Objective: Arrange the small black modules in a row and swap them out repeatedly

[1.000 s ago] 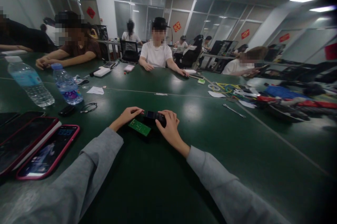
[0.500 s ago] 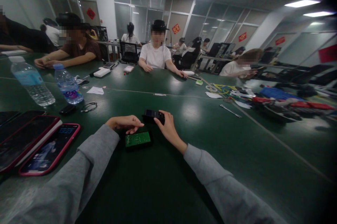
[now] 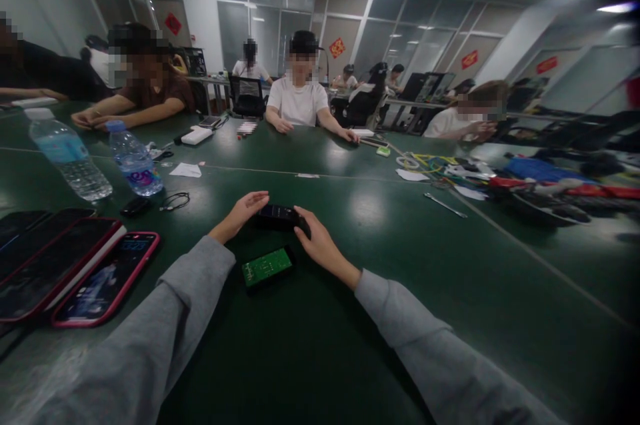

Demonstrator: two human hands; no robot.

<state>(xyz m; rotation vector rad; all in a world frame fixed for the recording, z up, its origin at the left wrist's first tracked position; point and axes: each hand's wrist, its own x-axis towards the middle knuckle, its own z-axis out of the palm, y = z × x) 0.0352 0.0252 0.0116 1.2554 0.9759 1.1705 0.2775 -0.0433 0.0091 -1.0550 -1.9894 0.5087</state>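
Note:
A black box-shaped device [image 3: 276,214] with a small dark screen sits in front of me on the green table. My right hand [image 3: 323,244] grips its right end, thumb on the near side and fingers over the far side. At the left end, my left hand [image 3: 241,213] has its fingers stretched out past the far corner; whether they touch the device I cannot tell. Closer to me lies a green circuit board [image 3: 268,266] in a black casing, face up and slightly tilted, with neither hand on it.
Two water bottles, one clear [image 3: 70,155] and one with a blue cap [image 3: 134,158], stand left. A pink-cased phone [image 3: 107,278] lies beside larger dark devices. A wrench [image 3: 445,205] and tangled cables [image 3: 425,164] are right. A person in white [image 3: 300,102] sits opposite.
My left hand has moved up from over the circuit board to the device's left end, its fingers straightening. The device has shifted slightly left, and the circuit board looks turned a little.

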